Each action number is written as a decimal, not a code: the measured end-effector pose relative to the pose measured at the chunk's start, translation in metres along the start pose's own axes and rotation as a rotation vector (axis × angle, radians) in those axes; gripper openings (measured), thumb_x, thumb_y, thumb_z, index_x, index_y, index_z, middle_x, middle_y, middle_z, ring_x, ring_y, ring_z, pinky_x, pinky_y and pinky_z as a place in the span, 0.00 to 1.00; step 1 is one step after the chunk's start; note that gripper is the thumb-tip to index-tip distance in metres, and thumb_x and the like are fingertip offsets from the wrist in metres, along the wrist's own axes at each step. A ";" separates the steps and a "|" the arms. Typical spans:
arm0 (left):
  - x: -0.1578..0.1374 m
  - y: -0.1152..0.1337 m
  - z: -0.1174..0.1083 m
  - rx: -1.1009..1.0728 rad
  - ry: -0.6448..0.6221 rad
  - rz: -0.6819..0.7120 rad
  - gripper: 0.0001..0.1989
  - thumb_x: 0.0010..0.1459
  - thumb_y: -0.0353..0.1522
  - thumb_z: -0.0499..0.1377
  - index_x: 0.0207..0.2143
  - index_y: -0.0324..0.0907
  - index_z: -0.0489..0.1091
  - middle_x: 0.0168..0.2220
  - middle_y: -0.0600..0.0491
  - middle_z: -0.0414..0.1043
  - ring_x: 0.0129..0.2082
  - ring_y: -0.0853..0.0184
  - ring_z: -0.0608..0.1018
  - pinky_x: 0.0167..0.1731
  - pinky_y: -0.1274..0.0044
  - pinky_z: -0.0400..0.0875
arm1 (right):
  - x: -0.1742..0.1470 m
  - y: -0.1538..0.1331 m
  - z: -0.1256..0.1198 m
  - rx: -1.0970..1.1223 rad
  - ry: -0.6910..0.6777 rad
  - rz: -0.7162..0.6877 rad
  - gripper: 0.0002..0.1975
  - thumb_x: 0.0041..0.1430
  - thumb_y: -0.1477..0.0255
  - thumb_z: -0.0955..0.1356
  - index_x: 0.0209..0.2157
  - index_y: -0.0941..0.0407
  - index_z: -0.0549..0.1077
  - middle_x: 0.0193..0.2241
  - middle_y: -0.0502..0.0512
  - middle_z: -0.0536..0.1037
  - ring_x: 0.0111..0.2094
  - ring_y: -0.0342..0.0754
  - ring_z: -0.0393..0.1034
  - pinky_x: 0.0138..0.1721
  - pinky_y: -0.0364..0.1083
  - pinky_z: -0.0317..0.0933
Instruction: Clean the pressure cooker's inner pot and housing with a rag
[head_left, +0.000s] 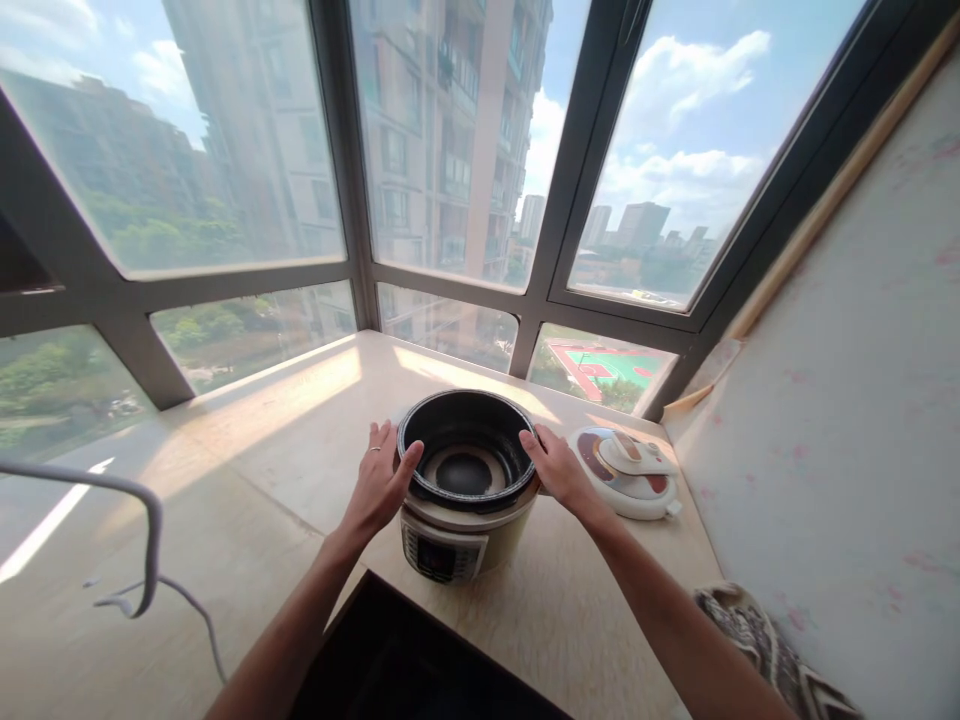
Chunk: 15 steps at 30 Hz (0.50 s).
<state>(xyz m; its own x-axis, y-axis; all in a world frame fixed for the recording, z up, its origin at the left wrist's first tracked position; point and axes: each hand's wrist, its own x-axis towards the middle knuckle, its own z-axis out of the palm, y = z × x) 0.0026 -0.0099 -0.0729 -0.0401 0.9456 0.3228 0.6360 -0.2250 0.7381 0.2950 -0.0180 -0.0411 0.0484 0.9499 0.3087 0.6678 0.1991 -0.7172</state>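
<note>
A black inner pot (466, 470) sits in the white electric pressure cooker (510, 545), its rim showing above the body. My left hand (381, 480) grips the pot's left rim, thumb over the edge and fingers on the outside. On the opposite side, my right hand (555, 462) holds the rim the same way. The cooker's control panel (442, 553) faces me. To the right of my right hand, the cooker's round lid (626, 470) lies on the pale counter (300, 450). The pot's inside holds nothing that I can see.
Framed windows (450, 130) rise behind the counter, with a papered wall (840, 420) on the right. A grey cable (154, 540) curves at the left. A dark flat-edged object (405, 660) is close in front of me, and patterned cloth (750, 630) lies at the lower right.
</note>
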 end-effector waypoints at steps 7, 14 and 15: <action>-0.004 0.013 0.003 -0.299 -0.004 -0.138 0.46 0.61 0.59 0.51 0.71 0.39 0.54 0.74 0.38 0.43 0.75 0.53 0.37 0.71 0.56 0.34 | -0.004 -0.006 -0.006 0.253 0.050 0.027 0.20 0.58 0.52 0.68 0.37 0.54 0.80 0.34 0.55 0.82 0.43 0.59 0.76 0.53 0.57 0.65; -0.007 0.025 -0.001 -0.479 0.069 -0.168 0.40 0.62 0.57 0.53 0.69 0.45 0.60 0.74 0.43 0.45 0.75 0.50 0.39 0.71 0.56 0.39 | 0.000 -0.016 -0.014 0.550 0.100 0.067 0.34 0.46 0.47 0.76 0.49 0.55 0.81 0.48 0.61 0.83 0.57 0.66 0.73 0.61 0.63 0.63; -0.005 0.030 -0.003 -0.500 0.081 -0.145 0.40 0.62 0.57 0.54 0.68 0.44 0.61 0.74 0.43 0.48 0.75 0.49 0.41 0.71 0.56 0.40 | 0.001 -0.019 -0.017 0.584 0.106 0.071 0.35 0.46 0.48 0.76 0.51 0.55 0.80 0.50 0.61 0.82 0.59 0.67 0.71 0.62 0.64 0.61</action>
<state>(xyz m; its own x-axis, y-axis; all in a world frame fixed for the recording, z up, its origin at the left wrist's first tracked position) 0.0192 -0.0223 -0.0507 -0.1726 0.9587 0.2262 0.1746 -0.1962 0.9649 0.2952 -0.0247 -0.0170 0.1717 0.9426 0.2863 0.1424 0.2638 -0.9540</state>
